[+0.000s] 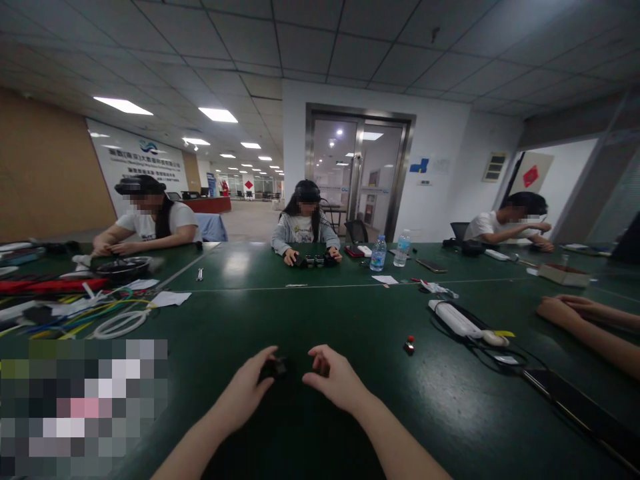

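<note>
My left hand (245,387) is curled around a small black blocky object (281,367), low over the green table. Its thumb and fingers lie against the near side of that object, whose exact kind is too dark to make out. Across a short gap, my right hand (337,377) faces it with fingers bent and thumb apart, and nothing shows between them. To the right of my right hand, a small part with a red top (410,344) rests on the table.
On the right lie a white power strip (454,320), cables and a dark phone (575,400). Another person's forearms (595,327) rest beyond. Water bottles (379,255) stand ahead. Wires (120,323) and papers (171,299) are at left. Several people sit around the table.
</note>
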Available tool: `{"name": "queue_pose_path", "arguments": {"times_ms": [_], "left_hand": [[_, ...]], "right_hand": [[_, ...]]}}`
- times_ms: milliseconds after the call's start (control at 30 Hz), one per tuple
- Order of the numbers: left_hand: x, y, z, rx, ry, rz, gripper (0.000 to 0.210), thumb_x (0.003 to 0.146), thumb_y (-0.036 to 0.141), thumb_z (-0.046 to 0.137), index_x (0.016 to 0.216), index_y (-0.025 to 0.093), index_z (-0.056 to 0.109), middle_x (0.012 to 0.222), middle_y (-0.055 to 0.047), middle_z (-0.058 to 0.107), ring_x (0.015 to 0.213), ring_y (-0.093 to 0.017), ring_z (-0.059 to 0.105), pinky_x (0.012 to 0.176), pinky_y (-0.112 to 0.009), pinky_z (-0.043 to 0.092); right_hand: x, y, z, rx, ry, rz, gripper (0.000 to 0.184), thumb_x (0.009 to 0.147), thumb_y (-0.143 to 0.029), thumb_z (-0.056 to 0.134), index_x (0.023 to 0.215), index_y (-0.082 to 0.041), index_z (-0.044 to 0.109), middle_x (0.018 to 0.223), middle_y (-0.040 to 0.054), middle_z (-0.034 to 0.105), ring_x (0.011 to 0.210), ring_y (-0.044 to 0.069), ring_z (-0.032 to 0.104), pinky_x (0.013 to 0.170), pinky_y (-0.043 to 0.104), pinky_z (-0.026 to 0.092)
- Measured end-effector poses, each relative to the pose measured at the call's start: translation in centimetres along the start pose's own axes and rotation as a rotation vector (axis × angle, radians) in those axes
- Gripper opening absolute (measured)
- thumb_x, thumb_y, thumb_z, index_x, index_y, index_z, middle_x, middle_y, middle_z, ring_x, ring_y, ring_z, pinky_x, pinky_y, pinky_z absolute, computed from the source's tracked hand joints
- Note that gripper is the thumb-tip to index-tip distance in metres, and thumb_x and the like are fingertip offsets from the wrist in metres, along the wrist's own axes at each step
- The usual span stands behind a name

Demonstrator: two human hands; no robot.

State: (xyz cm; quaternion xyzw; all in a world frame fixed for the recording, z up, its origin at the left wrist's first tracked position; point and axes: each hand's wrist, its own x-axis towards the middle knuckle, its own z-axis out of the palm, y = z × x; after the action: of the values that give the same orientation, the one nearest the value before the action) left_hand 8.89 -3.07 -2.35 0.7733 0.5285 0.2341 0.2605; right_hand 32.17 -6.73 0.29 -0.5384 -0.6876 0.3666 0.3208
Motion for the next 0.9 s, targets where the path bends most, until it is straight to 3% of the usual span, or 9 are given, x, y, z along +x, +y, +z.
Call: {"name": "queue_pose_path", "arguments": {"times_ms": [67, 133, 300, 400, 500, 567, 633, 767, 900], "left_hand": [[-0.7, 2.0, 1.4, -0.083, -0.109, 0.101, 0.052, 0.074, 0.024, 0.047, 0.125, 0.026, 0.038, 0.125, -0.002, 0.048, 0.115, -0.017, 0.043, 0.101, -0.032, 0.03], [-1.2, 3.3, 1.9, -0.135, -0.168, 0.118, 0.052, 0.073, 0.025, 0.048, 0.124, 0.027, 0.039, 0.125, -0.002, 0.048, 0.116, -0.017, 0.042, 0.101, -0.032, 0.03], [-1.3, 4.1, 1.2, -0.201, -0.229, 0.06, 0.054, 0.072, 0.024, 0.05, 0.125, 0.025, 0.037, 0.124, -0.003, 0.049, 0.116, -0.018, 0.043, 0.101, -0.033, 0.03], [-1.2, 3.7, 1.1, -0.217, -0.231, 0.099, 0.052, 0.072, 0.023, 0.051, 0.122, 0.024, 0.041, 0.126, -0.002, 0.048, 0.117, -0.018, 0.041, 0.102, -0.033, 0.028], [-1.2, 3.7, 1.1, -0.222, -0.242, 0.07, 0.049, 0.073, 0.024, 0.051, 0.121, 0.025, 0.042, 0.125, -0.001, 0.048, 0.117, -0.018, 0.041, 0.102, -0.034, 0.028], [-1.4, 3.8, 0.9, -0.216, -0.247, 0.047, 0.048, 0.074, 0.026, 0.05, 0.121, 0.026, 0.043, 0.125, -0.001, 0.048, 0.116, -0.019, 0.041, 0.101, -0.034, 0.028], [-1.4, 4.1, 0.7, -0.209, -0.253, 0.058, 0.045, 0.075, 0.026, 0.049, 0.12, 0.026, 0.045, 0.123, -0.001, 0.049, 0.115, -0.019, 0.042, 0.1, -0.035, 0.029], [-1.4, 4.2, 0.6, -0.197, -0.269, 0.118, 0.038, 0.076, 0.025, 0.048, 0.115, 0.027, 0.05, 0.12, 0.0, 0.05, 0.11, -0.018, 0.045, 0.098, -0.033, 0.031], [-1.3, 3.9, 0.7, -0.198, -0.267, 0.13, 0.038, 0.077, 0.025, 0.047, 0.114, 0.029, 0.05, 0.121, 0.001, 0.049, 0.109, -0.017, 0.045, 0.098, -0.033, 0.031]], "right_hand": [[-0.4, -0.8, 0.2, -0.12, -0.114, -0.103, 0.044, 0.062, -0.038, 0.067, 0.102, -0.028, 0.054, 0.099, 0.0002, 0.053, 0.09, 0.019, 0.05, 0.074, 0.031, 0.041], [-0.7, -1.4, 0.3, -0.191, -0.167, -0.149, 0.036, 0.063, -0.033, 0.067, 0.097, -0.027, 0.058, 0.101, 0.0004, 0.052, 0.095, 0.02, 0.048, 0.078, 0.031, 0.04], [-0.8, -1.5, 0.6, -0.181, -0.164, -0.136, 0.019, 0.069, -0.03, 0.06, 0.088, -0.025, 0.06, 0.096, 0.0, 0.054, 0.092, 0.018, 0.049, 0.075, 0.03, 0.04], [-0.3, -1.1, 1.0, 0.01, -0.029, -0.107, 0.02, 0.072, -0.029, 0.056, 0.092, -0.024, 0.058, 0.095, 0.0003, 0.055, 0.087, 0.017, 0.052, 0.074, 0.029, 0.041], [0.6, -0.3, 0.8, 0.284, 0.268, -0.035, 0.022, 0.077, -0.03, 0.05, 0.097, -0.022, 0.053, 0.094, 0.0019, 0.056, 0.087, 0.016, 0.053, 0.076, 0.029, 0.042], [1.1, 0.4, 0.4, 0.437, 0.44, 0.06, 0.024, 0.076, -0.032, 0.051, 0.097, -0.021, 0.052, 0.094, 0.003, 0.056, 0.087, 0.016, 0.053, 0.075, 0.029, 0.043], [1.5, 1.2, 0.1, 0.582, 0.534, 0.202, 0.027, 0.075, -0.037, 0.053, 0.098, -0.022, 0.051, 0.095, 0.0035, 0.056, 0.084, 0.016, 0.054, 0.068, 0.028, 0.045], [1.9, 2.6, -0.2, 0.858, 0.562, 0.416, 0.028, 0.072, -0.036, 0.058, 0.095, -0.022, 0.053, 0.094, 0.0031, 0.057, 0.075, 0.014, 0.055, 0.061, 0.024, 0.046], [2.2, 3.4, -0.4, 1.008, 0.536, 0.452, 0.026, 0.07, -0.032, 0.063, 0.092, -0.021, 0.055, 0.088, 0.002, 0.058, 0.068, 0.011, 0.056, 0.057, 0.022, 0.046]]}}
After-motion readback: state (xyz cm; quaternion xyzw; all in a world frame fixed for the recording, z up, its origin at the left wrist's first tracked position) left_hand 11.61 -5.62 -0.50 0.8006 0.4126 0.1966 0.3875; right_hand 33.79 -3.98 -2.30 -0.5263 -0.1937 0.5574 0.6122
